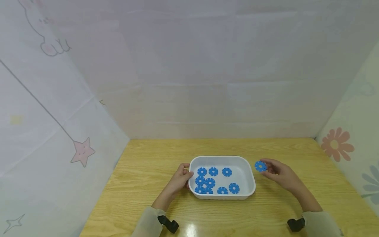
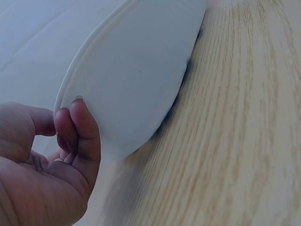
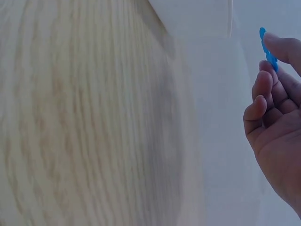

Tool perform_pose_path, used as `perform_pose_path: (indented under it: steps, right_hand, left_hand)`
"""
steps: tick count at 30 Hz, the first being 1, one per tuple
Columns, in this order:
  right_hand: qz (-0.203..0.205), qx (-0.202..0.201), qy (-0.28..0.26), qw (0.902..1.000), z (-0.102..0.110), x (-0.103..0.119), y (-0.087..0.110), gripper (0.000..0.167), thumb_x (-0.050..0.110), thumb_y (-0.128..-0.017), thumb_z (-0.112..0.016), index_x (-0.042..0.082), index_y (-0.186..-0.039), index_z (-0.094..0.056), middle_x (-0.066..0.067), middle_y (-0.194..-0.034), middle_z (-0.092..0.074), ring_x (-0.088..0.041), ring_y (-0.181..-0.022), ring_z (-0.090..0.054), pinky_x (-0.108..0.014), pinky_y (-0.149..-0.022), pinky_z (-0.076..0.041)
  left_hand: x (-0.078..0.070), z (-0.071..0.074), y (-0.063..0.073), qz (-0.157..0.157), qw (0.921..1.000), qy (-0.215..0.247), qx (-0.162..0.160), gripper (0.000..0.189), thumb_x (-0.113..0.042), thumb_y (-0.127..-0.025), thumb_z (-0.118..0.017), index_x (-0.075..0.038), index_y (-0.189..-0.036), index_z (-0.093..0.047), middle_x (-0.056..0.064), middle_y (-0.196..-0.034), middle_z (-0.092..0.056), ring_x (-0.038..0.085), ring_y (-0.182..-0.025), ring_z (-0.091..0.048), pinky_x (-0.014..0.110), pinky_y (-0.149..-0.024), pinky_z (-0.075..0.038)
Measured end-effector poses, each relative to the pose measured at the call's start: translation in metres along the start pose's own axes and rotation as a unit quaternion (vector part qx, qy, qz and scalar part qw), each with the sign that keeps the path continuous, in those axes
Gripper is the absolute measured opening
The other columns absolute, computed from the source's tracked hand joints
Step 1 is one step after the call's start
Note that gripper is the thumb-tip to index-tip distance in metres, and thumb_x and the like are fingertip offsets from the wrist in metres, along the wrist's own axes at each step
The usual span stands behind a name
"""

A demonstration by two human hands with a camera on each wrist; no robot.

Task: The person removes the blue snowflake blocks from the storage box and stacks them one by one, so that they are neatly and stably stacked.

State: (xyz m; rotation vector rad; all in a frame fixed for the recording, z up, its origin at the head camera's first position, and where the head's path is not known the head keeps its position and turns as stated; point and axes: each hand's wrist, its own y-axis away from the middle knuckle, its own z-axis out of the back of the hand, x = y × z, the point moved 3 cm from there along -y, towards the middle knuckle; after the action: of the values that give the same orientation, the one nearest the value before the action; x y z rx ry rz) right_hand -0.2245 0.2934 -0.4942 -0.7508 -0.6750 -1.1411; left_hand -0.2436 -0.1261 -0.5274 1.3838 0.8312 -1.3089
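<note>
My left hand (image 1: pixel 178 181) grips the left rim of a white plastic tub (image 1: pixel 222 197) on the table, thumb over the edge. In the left wrist view, the fingers of that hand (image 2: pixel 56 162) curl against the tub's outer wall (image 2: pixel 136 70). Between thumb and fingertips, my right hand (image 1: pixel 280 174) pinches a blue snowflake disc (image 1: pixel 258 167), held just right of the tub's right rim. Edge-on, the same disc (image 3: pixel 269 54) shows in the right wrist view. Several more blue discs (image 1: pixel 232 190) lie inside the tub, mostly toward its left and front.
A wood-grain table (image 1: pixel 142 154) lies under everything. Behind it hangs a pale sheet (image 1: pixel 207 98), with printed sheets at both sides, one showing a pink star (image 1: pixel 83 152). Dark straps (image 1: pixel 168 224) sit on both sleeves.
</note>
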Motion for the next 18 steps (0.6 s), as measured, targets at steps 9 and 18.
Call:
perform_pose_path:
  steps: [9,18]
  right_hand:
    - [-0.023,0.013,0.001,0.9997,0.01,-0.021,0.003,0.049,0.025,-0.096,-0.071,0.006,-0.139,-0.058,-0.005,-0.102,-0.063,-0.007,-0.088,-0.058,-0.022,-0.074,-0.054]
    - [-0.059,0.039,0.019,0.9973,0.015,-0.037,0.002,0.052,0.032,-0.096,-0.07,0.007,-0.14,-0.057,-0.006,-0.105,-0.064,-0.007,-0.09,-0.058,-0.024,-0.074,-0.054]
  left_hand:
    - [0.0,0.0,-0.001,0.003,1.0,-0.001,0.001,0.045,-0.017,-0.105,-0.052,-0.005,-0.146,-0.038,0.005,-0.086,-0.048,0.015,-0.063,-0.051,0.027,-0.058,-0.047]
    - [0.001,0.0,0.0,0.0,1.0,-0.004,0.001,0.045,-0.017,-0.105,-0.053,-0.004,-0.145,-0.038,0.007,-0.088,-0.049,0.014,-0.062,-0.051,0.027,-0.058,-0.047]
